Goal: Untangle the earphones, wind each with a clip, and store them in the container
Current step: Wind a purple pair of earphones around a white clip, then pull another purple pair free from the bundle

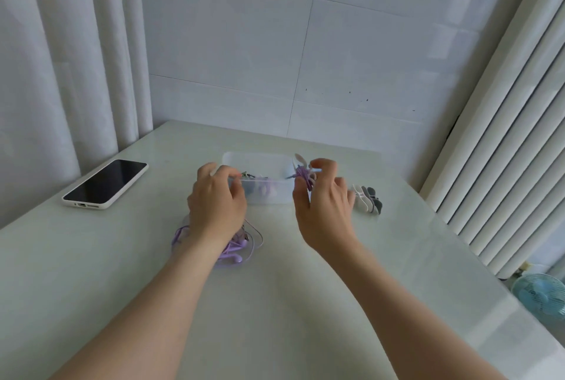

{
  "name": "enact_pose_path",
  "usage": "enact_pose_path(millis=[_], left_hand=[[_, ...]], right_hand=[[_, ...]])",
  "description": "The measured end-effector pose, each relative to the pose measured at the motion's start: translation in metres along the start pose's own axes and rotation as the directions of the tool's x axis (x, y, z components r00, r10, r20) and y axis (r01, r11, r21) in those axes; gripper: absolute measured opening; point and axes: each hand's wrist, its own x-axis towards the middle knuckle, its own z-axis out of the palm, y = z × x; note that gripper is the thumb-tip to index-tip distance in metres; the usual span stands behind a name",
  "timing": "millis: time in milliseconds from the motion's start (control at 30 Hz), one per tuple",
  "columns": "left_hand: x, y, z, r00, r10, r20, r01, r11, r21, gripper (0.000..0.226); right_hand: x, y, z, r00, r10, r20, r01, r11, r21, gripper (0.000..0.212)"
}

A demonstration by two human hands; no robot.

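Observation:
A clear plastic container [269, 196] stands mid-table with wound earphones inside. My right hand [324, 208] holds a purple earphone bundle [302, 176] wound on a white clip, at the container's right rim. My left hand [217, 199] is at the container's left rim, fingers curled; whether they grip the rim or a cord I cannot tell. Under my left wrist lies a tangle of purple earphones [235, 251] on the table. Spare clips [367, 197], white and grey, lie right of my right hand.
A phone [105, 184] in a white case lies face up at the left of the white table [275, 303]. Curtains hang at the left, a white radiator stands at the right, and a small blue fan [541, 294] sits below the table's right edge.

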Motion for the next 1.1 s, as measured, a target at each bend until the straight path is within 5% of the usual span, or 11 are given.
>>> enact_pose_path(millis=[167,367,467,633,833,967,1100], left_hand=[[0.004,-0.005,0.003,0.995,0.088,-0.043,-0.090,0.995,-0.046,0.011],[0.002,-0.003,0.002,0.995,0.087,-0.039,-0.088,0.995,-0.038,0.012],[0.003,-0.001,-0.001,0.997,0.075,-0.035,-0.075,0.997,-0.018,0.014],[0.001,0.002,-0.003,0.997,0.060,-0.040,-0.061,0.998,-0.027,0.013],[0.002,0.002,-0.004,0.996,0.073,-0.051,-0.075,0.997,-0.029,0.014],[0.002,0.004,-0.005,0.997,0.017,-0.072,-0.022,0.997,-0.075,0.021],[0.005,0.007,-0.013,0.976,-0.161,-0.144,0.123,0.962,-0.242,0.031]], right_hand=[[0.052,-0.015,0.026,0.995,-0.063,0.083,0.081,0.969,-0.235,0.028],[0.085,-0.025,0.046,0.921,0.178,0.347,0.030,0.855,-0.518,0.020],[0.093,-0.034,0.049,0.901,0.216,0.377,0.031,0.833,-0.553,0.012],[0.103,-0.038,0.045,0.932,0.220,0.287,-0.013,0.813,-0.582,0.029],[0.099,-0.035,0.041,0.844,0.236,0.482,0.036,0.871,-0.490,0.023],[0.075,-0.030,0.044,0.897,0.170,0.408,0.060,0.868,-0.493,0.023],[0.045,-0.031,0.041,0.979,-0.089,0.185,0.153,0.917,-0.369,0.013]])
